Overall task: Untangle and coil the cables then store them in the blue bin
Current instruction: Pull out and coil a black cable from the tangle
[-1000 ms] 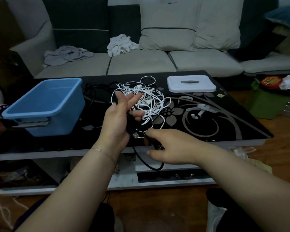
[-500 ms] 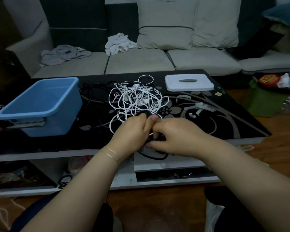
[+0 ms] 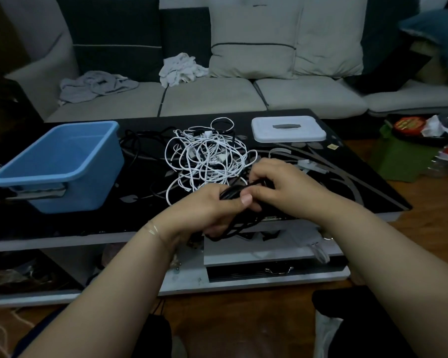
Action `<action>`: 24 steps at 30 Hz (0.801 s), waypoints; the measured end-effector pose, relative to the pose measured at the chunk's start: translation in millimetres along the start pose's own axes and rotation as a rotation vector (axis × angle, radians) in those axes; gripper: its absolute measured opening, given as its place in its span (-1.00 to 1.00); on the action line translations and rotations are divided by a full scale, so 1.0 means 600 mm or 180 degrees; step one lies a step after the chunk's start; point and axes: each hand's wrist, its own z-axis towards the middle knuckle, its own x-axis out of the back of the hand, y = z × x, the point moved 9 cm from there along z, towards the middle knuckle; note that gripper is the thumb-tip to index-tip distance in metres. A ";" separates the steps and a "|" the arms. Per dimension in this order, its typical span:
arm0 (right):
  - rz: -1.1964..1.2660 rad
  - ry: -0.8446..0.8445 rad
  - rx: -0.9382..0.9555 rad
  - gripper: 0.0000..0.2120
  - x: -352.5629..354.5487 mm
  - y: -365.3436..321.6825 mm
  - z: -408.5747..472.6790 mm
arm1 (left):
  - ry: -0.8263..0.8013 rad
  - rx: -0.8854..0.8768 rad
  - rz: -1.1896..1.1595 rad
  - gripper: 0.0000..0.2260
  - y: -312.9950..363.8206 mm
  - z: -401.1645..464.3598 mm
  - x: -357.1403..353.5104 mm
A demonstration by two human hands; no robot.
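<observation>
The hands (image 3: pixel 246 200) hide most of the black cable (image 3: pixel 234 224).

The bin (image 3: pixel 60 161) is light blue. The table (image 3: pixel 347 177) is glossy black with a grey flower and swirl pattern. One cable tangle (image 3: pixel 207 158) is white; the cable (image 3: pixel 233 195) in the hands is black. The lid (image 3: pixel 287 129) is white, the sofa (image 3: pixel 212 96) grey with dark cushions.

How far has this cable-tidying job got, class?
Done: nothing stored; the bin looks empty. In hand: the left hand and right hand hold a black cable, part coiled. Left: the white tangle and more black cable on the table.
</observation>
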 end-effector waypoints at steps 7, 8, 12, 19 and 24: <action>0.1125 0.0080 -0.0545 -0.90 0.007 0.047 -0.002 | 0.0006 -0.0303 -0.1301 -0.63 0.013 -0.016 0.030; 0.1469 0.0052 -0.0660 -0.91 0.004 0.048 -0.004 | 0.0023 -0.0355 -0.1487 -0.61 0.016 -0.016 0.035; 0.2992 0.0184 -0.0935 -0.86 -0.019 0.034 -0.008 | 0.0036 -0.0505 -0.2195 -0.51 0.028 -0.015 0.051; 0.4355 0.0635 -0.1832 -0.74 -0.053 0.052 -0.014 | 0.0527 -0.1061 -0.3319 -0.52 0.040 -0.017 0.098; 0.4097 0.0286 -0.2222 -0.73 -0.071 0.052 -0.023 | 0.1260 -0.1106 -0.3726 -0.57 0.020 -0.025 0.132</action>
